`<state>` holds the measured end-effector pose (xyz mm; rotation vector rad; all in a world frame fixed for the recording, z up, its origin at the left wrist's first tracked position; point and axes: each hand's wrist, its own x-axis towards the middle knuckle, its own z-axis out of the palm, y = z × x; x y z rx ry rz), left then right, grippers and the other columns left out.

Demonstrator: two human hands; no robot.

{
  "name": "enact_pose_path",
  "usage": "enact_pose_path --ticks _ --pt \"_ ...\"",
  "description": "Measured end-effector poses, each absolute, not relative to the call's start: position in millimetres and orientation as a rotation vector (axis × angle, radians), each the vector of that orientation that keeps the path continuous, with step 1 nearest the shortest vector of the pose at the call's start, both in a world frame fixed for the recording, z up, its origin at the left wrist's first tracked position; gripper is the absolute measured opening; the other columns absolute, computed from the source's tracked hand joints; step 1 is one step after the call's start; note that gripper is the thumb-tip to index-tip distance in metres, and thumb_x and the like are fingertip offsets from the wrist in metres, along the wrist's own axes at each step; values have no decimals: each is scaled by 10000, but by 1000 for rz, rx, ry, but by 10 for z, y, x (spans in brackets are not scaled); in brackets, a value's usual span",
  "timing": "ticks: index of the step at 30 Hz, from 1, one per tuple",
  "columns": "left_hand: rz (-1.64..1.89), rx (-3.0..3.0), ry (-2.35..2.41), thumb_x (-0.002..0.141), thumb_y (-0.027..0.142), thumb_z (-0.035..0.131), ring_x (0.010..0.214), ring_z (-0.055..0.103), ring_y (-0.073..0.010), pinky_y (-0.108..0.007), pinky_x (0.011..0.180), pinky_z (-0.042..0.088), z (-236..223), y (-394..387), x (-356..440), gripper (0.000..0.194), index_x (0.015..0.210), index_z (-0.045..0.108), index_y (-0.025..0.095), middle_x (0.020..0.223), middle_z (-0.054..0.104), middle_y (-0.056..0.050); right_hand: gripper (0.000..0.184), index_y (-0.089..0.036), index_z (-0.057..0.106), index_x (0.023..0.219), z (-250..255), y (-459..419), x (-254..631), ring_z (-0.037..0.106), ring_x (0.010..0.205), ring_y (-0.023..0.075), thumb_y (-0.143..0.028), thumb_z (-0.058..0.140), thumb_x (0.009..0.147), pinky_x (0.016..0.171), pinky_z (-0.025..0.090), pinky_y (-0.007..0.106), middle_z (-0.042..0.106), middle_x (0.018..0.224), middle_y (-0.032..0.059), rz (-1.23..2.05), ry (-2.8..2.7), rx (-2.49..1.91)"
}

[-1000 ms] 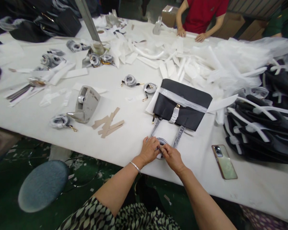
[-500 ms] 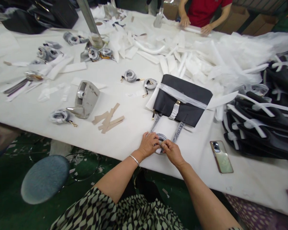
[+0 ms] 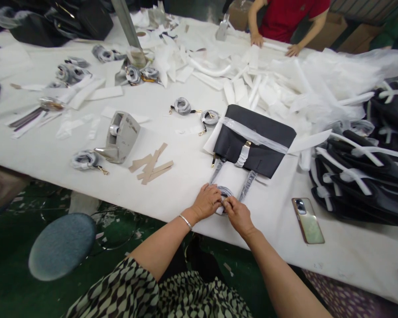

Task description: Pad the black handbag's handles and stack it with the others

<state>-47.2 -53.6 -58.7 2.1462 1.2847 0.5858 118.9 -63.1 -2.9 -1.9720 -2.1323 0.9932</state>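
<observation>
Near the table's front edge, my left hand [image 3: 206,201] and my right hand [image 3: 239,215] close around a coiled bag strap [image 3: 224,191] in grey wrapping. My fingertips meet over its front part and hide much of it. Just beyond lies a black handbag [image 3: 252,141] on white paper, with a clear wrapped band across it and a gold clasp. Its two wrapped handles [image 3: 248,185] reach toward me on either side of the coil. Two more coiled straps [image 3: 182,106] with gold hooks lie behind and left of the bag.
A grey tape dispenser [image 3: 123,134], brown paper strips [image 3: 151,165] and another coiled strap [image 3: 85,160] lie to the left. At right are a phone [image 3: 308,221] and stacked black bags [image 3: 358,176]. White wrapping [image 3: 318,79] covers the back, where a person in red [image 3: 285,20] works.
Both hands stay on the coiled strap, with only slight finger movement. The whole view has shifted a little. The person in red has moved their hands somewhat.
</observation>
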Motion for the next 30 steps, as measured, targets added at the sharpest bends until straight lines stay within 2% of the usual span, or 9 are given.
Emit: enact_pose_path --ticks 3,7,14,22,27,30 --pt "587 2112 1292 860 240 633 1308 374 -237 -509 1144 188 -606 -528 -469 109 969 642 240 1148 593 -29 232 -232 571 914 -39 -676 1169 616 775 198 -358 380 946 656 364 287 672 855 6 947 -2172 -1971" --pt "560 2101 1240 844 194 629 1321 363 -240 -506 1160 175 -626 -503 -475 97 924 661 239 1179 583 -28 237 -235 576 937 -52 -703 1145 618 784 192 -360 374 944 647 357 286 676 918 14 903 -2211 -1965" --pt "566 2067 1286 842 166 580 1299 372 -246 -498 1154 197 -533 -509 -448 208 1027 627 246 1155 574 -41 260 -237 579 925 -59 -708 1127 624 743 184 -367 356 954 636 364 279 674 791 -11 808 -2173 -2030" --pt "553 2069 1274 828 148 556 1298 354 -246 -499 1154 194 -543 -508 -453 270 1073 593 254 1155 568 -42 272 -220 630 960 -103 -836 1104 621 884 178 -283 366 960 739 410 273 683 991 36 634 -2331 -1855" --pt "546 2069 1263 792 99 537 1236 404 -217 -478 1156 191 -549 -487 -461 227 940 618 251 1088 584 -14 357 -185 674 903 -120 -951 1052 611 910 188 -220 327 981 831 417 288 692 941 84 521 -2457 -1721" --pt "542 2073 1251 797 105 530 1217 420 -216 -476 1154 198 -541 -472 -467 178 868 624 237 1081 588 -16 368 -169 688 954 -181 -1039 1028 605 933 203 -207 323 989 860 419 317 689 980 109 434 -2478 -1700"
